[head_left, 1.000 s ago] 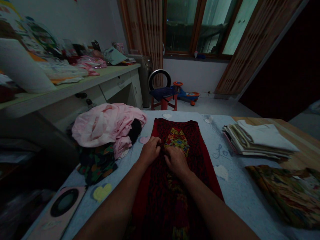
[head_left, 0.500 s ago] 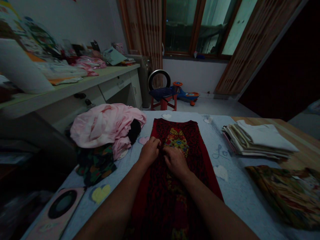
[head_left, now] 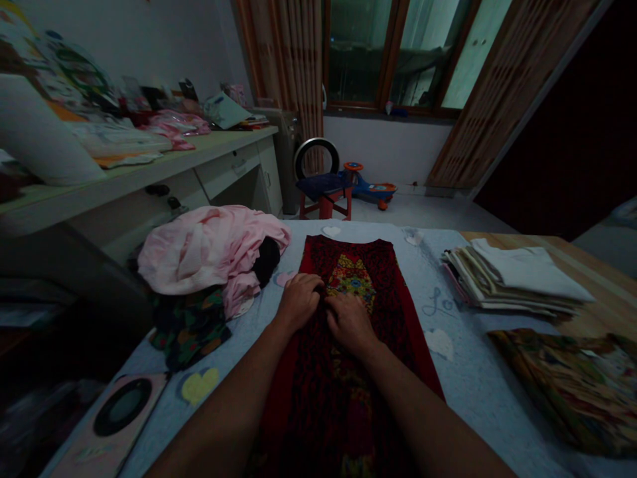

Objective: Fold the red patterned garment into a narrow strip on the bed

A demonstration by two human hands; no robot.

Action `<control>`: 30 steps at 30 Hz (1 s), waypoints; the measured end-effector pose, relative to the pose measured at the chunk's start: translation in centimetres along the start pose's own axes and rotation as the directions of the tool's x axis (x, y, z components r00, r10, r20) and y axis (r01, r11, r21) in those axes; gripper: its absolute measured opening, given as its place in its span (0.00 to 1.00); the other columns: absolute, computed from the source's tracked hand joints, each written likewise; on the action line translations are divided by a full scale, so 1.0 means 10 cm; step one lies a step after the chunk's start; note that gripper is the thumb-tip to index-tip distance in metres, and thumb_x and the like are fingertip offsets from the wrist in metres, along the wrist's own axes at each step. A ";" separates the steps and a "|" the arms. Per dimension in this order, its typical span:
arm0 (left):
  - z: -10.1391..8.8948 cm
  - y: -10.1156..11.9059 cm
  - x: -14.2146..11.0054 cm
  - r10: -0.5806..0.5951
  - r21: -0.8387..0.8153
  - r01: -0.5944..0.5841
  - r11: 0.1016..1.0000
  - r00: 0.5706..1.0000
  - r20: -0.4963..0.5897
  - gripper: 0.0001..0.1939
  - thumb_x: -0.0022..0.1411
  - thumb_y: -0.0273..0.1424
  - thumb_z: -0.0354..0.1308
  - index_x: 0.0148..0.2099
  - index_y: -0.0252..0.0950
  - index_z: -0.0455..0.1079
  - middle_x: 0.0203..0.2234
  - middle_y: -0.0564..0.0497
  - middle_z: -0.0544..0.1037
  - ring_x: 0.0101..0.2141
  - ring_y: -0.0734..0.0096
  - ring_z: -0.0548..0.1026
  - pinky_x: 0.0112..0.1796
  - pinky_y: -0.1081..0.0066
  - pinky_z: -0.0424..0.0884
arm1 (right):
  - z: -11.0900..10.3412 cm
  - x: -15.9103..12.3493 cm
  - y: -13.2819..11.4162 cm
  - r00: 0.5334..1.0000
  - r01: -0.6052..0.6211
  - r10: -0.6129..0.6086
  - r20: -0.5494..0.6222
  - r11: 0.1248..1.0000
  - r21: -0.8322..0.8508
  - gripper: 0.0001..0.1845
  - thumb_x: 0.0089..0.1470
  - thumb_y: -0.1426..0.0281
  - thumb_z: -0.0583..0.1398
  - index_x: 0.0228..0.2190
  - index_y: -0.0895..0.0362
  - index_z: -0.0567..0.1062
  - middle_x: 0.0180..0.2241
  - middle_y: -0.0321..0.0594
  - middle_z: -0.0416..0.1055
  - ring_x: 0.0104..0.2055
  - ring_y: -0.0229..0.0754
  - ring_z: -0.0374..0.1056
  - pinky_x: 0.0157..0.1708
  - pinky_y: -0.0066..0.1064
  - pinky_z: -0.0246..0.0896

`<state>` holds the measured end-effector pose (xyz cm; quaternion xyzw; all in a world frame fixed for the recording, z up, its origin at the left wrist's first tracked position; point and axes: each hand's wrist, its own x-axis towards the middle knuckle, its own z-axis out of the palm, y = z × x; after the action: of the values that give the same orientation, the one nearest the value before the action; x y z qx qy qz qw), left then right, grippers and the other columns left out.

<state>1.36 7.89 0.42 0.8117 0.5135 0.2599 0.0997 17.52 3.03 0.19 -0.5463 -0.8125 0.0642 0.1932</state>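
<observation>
A long red and black garment (head_left: 393, 318) with a yellow patterned strip down its middle lies flat on the light blue cover; its lower end runs out of view below. On its left part rests my left hand (head_left: 300, 302), fingers curled down and pinched at the cloth. Close beside it, my right hand (head_left: 351, 322) lies over the middle of the garment, its fingers bent and pressed together on the cloth. The fingertips of both hands are partly hidden, and the garment's exact kind is hard to make out.
A pink clothes heap (head_left: 209, 249) with dark green patterned cloth under it lies left. Nearer is a pink panel with a dark circle (head_left: 122, 406). At right are a stack of folded clothes (head_left: 517, 279) and a brownish patterned garment (head_left: 572, 385). A red stool (head_left: 326, 207) stands beyond.
My left hand has shifted very slightly, its fingers reaching a little further right over the cloth. My right hand and the garment stay nearly the same.
</observation>
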 end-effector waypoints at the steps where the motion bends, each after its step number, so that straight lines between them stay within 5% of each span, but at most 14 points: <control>1: 0.00 0.01 0.00 0.001 -0.007 -0.001 1.000 1.000 -0.003 0.16 0.59 0.24 0.47 0.44 0.39 0.73 0.46 0.50 0.77 0.49 0.61 0.70 0.53 0.58 0.63 | 0.00 0.00 0.00 1.000 0.002 -0.002 0.001 1.000 0.001 0.13 0.59 0.72 0.55 0.44 0.54 0.75 0.40 0.42 0.73 0.44 0.45 0.63 0.46 0.36 0.52; 6: 0.05 0.00 0.00 -0.021 -0.003 0.021 1.000 1.000 0.004 0.15 0.65 0.29 0.46 0.47 0.38 0.72 0.47 0.48 0.77 0.51 0.61 0.71 0.52 0.57 0.65 | 0.03 -0.01 0.02 1.000 0.012 -0.012 -0.018 1.000 0.003 0.11 0.58 0.71 0.56 0.43 0.54 0.75 0.39 0.42 0.73 0.43 0.45 0.62 0.45 0.36 0.52; 17: 0.13 -0.10 0.00 0.001 -0.027 0.002 1.000 0.994 0.107 0.24 0.57 0.19 0.48 0.54 0.38 0.70 0.56 0.47 0.73 0.59 0.62 0.66 0.61 0.54 0.59 | -0.02 -0.02 0.01 0.993 0.085 -0.078 -0.088 0.994 0.067 0.11 0.56 0.73 0.58 0.41 0.55 0.75 0.42 0.42 0.67 0.45 0.45 0.59 0.45 0.35 0.53; 24: 0.12 -0.09 0.00 -0.002 0.006 0.001 1.000 0.984 0.180 0.24 0.61 0.21 0.47 0.57 0.39 0.68 0.60 0.49 0.69 0.63 0.61 0.61 0.62 0.51 0.56 | -0.02 -0.02 0.00 0.998 0.068 -0.067 -0.021 0.996 0.055 0.09 0.57 0.73 0.57 0.39 0.54 0.75 0.41 0.40 0.70 0.44 0.44 0.59 0.45 0.36 0.53; 30: 0.15 -0.08 -0.01 -0.001 0.028 -0.002 1.000 0.994 0.110 0.27 0.60 0.20 0.47 0.61 0.37 0.64 0.63 0.45 0.64 0.63 0.63 0.60 0.62 0.53 0.56 | -0.01 -0.01 0.03 0.998 0.027 -0.023 -0.064 0.997 0.070 0.11 0.58 0.75 0.55 0.41 0.55 0.75 0.42 0.42 0.69 0.46 0.45 0.60 0.47 0.36 0.54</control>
<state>1.48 8.32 -1.17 0.8262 0.5107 0.2075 0.1163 17.86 3.06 0.17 -0.5306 -0.8100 0.0732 0.2388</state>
